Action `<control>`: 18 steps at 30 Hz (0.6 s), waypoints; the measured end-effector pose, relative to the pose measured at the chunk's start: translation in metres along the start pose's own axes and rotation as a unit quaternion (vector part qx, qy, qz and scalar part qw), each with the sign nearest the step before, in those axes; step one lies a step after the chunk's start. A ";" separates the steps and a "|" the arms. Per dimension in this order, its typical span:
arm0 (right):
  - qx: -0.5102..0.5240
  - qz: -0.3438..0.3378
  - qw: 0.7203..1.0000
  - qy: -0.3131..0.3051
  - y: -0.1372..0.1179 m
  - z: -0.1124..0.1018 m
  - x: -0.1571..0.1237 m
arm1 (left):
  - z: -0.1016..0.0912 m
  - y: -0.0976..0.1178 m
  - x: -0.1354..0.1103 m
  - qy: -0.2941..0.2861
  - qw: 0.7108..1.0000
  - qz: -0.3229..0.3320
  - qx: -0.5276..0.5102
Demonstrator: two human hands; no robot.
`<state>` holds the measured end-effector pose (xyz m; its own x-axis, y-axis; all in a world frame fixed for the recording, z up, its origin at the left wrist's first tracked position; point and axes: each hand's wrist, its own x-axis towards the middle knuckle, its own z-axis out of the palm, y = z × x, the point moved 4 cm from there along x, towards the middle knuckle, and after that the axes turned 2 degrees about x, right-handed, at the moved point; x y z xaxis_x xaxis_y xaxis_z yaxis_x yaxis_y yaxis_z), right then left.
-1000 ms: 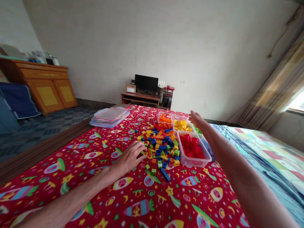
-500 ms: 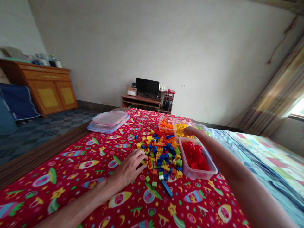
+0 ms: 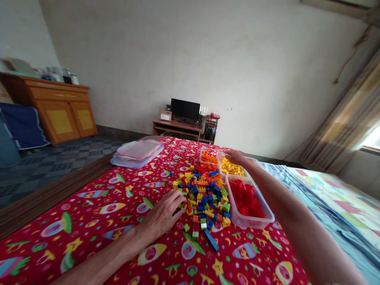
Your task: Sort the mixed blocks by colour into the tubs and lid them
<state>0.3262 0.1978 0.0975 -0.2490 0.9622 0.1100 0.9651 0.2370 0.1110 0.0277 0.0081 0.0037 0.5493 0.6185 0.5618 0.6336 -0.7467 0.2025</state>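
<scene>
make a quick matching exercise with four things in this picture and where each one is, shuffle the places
Things
1. Person's left hand
2. Person's right hand
3. Stacked translucent plastic lids
4. Black flat-screen monitor

Places
a. On the brown wooden desk
b. At the left edge of the red printed cloth
c. Nearest the boxed yellow plastic bricks
d. At the left side of the loose multicoloured plastic brick pile

Pairs: 1-d, 2-c, 3-b, 4-a

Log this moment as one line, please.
left hand: at mixed block pile's left edge | right hand: over yellow blocks, contact unclear | red blocks: in nearest box | lids: stacked, left
</scene>
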 end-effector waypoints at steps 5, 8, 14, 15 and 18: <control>-0.019 -0.033 0.999 -0.035 -0.007 0.013 0.006 | 0.000 0.000 -0.002 0.003 1.000 -0.005 -0.004; -0.029 -0.021 0.998 -0.044 0.000 0.017 0.007 | 0.000 -0.001 -0.002 -0.001 1.000 -0.011 -0.007; -0.029 -0.006 0.998 -0.048 0.012 0.010 -0.003 | 0.002 -0.002 -0.001 0.002 1.000 -0.006 -0.010; -0.027 0.001 0.999 -0.038 0.014 0.007 -0.006 | 0.002 -0.001 -0.001 0.004 1.000 -0.005 -0.011; -0.021 0.034 0.999 0.002 0.019 -0.004 -0.015 | -0.001 0.002 0.001 0.005 1.000 0.000 -0.013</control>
<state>0.3483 0.1875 0.1020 -0.1830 0.9753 0.1235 0.9756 0.1647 0.1448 0.0290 0.0075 0.0051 0.5432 0.6168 0.5696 0.6196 -0.7523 0.2239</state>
